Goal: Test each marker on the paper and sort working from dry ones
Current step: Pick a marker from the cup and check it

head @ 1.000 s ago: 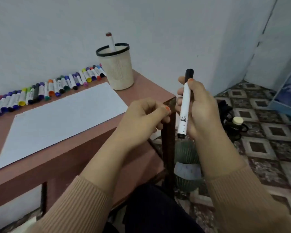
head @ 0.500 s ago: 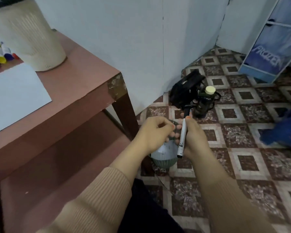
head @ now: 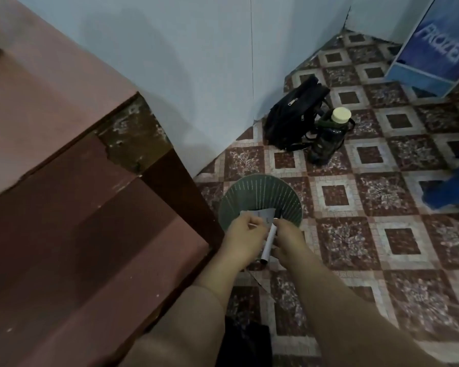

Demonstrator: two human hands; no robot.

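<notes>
Tiled floor (head: 345,239): right hand (head: 285,241) clamps marker (head: 267,243) at bin (head: 260,193) rim, left hand (head: 243,237) curled, contents unclear; drop may miss.

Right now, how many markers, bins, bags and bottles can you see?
Markers: 1, the white marker in the right hand
Bins: 1, the green bin
Bags: 1, the black bag
Bottles: 1, the dark bottle
Total: 4
</notes>
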